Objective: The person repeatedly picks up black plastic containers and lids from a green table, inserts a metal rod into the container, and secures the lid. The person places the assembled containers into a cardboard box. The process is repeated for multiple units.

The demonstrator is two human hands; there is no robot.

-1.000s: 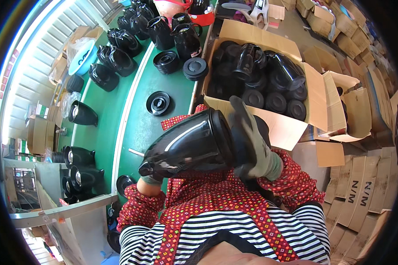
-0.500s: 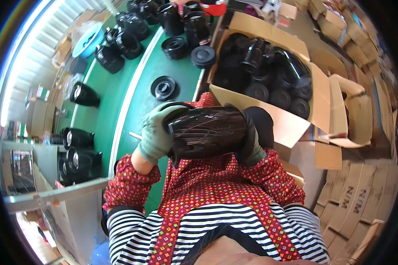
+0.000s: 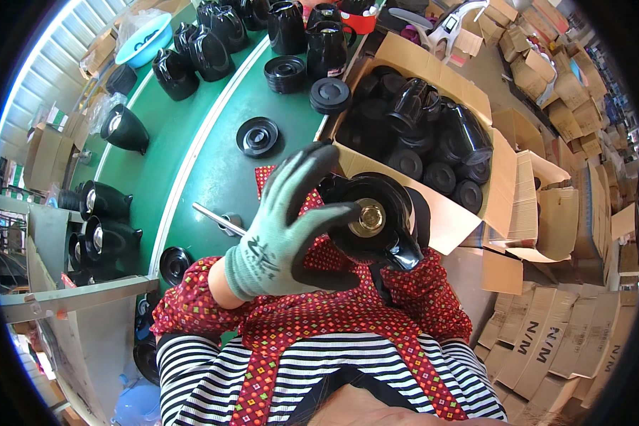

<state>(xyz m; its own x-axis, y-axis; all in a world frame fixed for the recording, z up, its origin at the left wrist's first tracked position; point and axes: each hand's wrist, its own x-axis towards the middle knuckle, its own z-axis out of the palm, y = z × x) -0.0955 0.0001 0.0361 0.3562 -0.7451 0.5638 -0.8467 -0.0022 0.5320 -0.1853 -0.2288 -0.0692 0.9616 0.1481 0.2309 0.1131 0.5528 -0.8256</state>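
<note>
A glossy black vacuum jug (image 3: 395, 248) is held up before my chest, its lidless mouth facing up and showing a shiny inner liner. My right hand is hidden behind the jug, at the end of the red dotted sleeve (image 3: 433, 298); the jug rests in its hold. My left hand (image 3: 284, 231), in a grey-green glove with dark fingertips, is open beside the jug's mouth, thumb and fingers spread. Beyond it, a round black lid (image 3: 257, 137) lies on the green bench (image 3: 192, 170). A metal rod (image 3: 216, 216) sticks out past my left wrist.
Several black jugs (image 3: 213, 53) stand at the bench's far end, near stacked lids (image 3: 285, 74). More jugs lie along the left side. An open carton (image 3: 500, 177) of black jugs stands to the right. Flattened cartons (image 3: 539, 334) lie at lower right; a blue basin (image 3: 145, 42) is far left.
The jug has turned from lying sideways between both hands to mouth up. My left hand has let go of it and spread open. The view has shifted slightly.
</note>
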